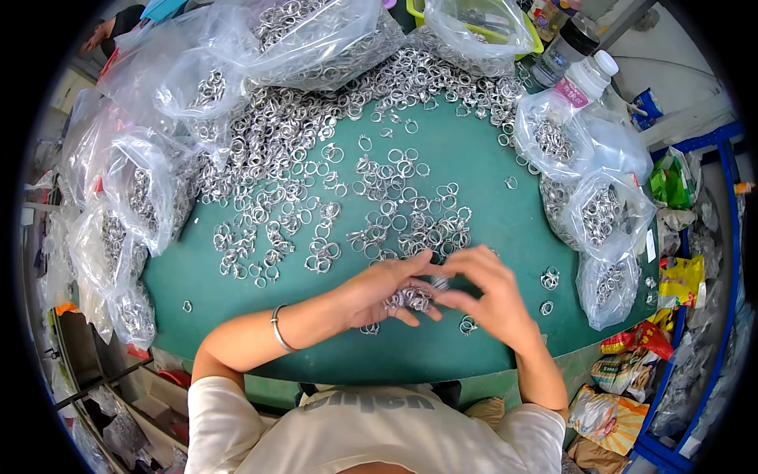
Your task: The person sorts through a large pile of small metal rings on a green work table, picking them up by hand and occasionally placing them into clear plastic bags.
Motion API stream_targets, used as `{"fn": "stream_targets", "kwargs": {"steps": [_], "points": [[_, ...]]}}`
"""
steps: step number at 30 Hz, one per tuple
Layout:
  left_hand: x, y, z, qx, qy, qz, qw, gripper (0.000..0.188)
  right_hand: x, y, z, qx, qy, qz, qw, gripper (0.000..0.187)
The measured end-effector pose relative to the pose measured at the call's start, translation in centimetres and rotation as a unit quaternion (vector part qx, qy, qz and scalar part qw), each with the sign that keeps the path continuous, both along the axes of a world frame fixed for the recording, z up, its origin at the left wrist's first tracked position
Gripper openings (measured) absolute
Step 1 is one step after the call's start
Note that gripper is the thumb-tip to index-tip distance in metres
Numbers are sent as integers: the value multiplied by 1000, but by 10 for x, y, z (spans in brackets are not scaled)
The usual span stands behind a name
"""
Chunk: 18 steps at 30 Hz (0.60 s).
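Note:
My left hand (379, 286) is cupped, palm up, around a small pile of silver-coloured finger rings (410, 299). A metal bangle sits on that wrist. Close beside it, my right hand (493, 296) is bent with its thumb and fingers brought towards the left palm. A shiny ring (440, 282), blurred by motion, shows between those fingertips. Loose rings (395, 182) lie in clusters on the green tabletop (474, 178) just beyond both hands. A few more rings (467, 325) lie under and beside my right hand.
A thick heap of rings (316, 110) spreads along the far side. Clear plastic bags of rings stand at the left (146, 193) and right (596, 213). Bottles (588, 75) and a yellow-green basket (537, 38) are at the far right. A blue rack (722, 261) holds packets beyond the table edge.

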<state>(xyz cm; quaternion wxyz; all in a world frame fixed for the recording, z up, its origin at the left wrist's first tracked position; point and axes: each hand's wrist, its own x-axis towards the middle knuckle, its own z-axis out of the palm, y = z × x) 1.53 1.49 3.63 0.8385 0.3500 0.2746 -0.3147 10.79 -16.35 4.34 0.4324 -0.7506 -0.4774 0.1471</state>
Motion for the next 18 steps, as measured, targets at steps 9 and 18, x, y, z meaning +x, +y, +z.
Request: {"fn": "stream_targets", "kwargs": {"steps": [9,18], "points": [[-9,4,-15,106,-107,-15,988,21,20,31,-34,-90,-222,-134,962,8],[-11,6,-13,182,-182,16,966,23,26,-6,-12,-54,343,-153,925,16]]}}
